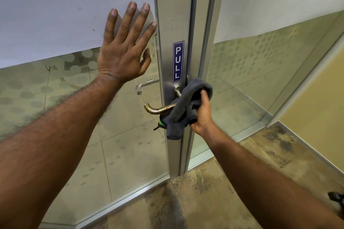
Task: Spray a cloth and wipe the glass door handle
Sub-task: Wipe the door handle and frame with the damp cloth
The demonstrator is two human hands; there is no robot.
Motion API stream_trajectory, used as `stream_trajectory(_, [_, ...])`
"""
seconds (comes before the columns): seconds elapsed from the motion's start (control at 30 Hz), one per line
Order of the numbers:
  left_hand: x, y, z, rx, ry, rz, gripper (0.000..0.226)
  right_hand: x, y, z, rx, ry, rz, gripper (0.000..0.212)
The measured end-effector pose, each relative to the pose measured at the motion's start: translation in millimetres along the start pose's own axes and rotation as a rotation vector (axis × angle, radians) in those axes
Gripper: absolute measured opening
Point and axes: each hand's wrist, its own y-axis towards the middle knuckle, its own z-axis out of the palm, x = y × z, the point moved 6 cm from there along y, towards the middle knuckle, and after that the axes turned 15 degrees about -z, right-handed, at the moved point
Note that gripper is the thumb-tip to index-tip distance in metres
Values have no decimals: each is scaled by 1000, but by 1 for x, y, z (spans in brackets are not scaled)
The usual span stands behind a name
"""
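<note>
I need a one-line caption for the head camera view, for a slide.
Right hand presses a grey cloth onto the door handle; left hand lies flat on the glass door.

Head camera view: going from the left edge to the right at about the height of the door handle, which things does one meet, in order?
Left forearm → door handle → grey cloth → right hand → glass side panel → yellow wall.

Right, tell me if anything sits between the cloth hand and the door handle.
Nothing visible does. The right hand already presses the grey cloth onto the door handle near its base, so only the cloth separates them. The lever's free end is bare. The left hand rests flat on the glass door above, clear of the handle.
</note>
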Motion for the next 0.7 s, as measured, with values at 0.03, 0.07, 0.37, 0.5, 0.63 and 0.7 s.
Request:
stream_trajectory(0.03, [0, 0, 0, -2, -2, 0, 72, -4, 1, 2, 6, -97, -13, 40])
stream_trajectory(0.07, [0, 0, 0, -4, -4, 0, 72, -6, 2, 1, 3, -185, -37, 40])
stream_trajectory(0.37, [-1, -1, -2, -1, 2, 0, 70, 1, 8, -15, 111, -462, -124, 13])
stream_trajectory(0.5, [0, 0, -2, 21, -13, -10, 71, 13, -1, -13, -69, -64, -52, 17])
stream_trajectory(0.63, [-1, -1, -1, 14, 3, -8, 71, 13, -4, -17, -276, -71, 36, 41])
stream_trajectory(0.7, [-1, 0, 0, 7, 6, -5, 71, 8, 10, -28, -217, -199, 135, 40])
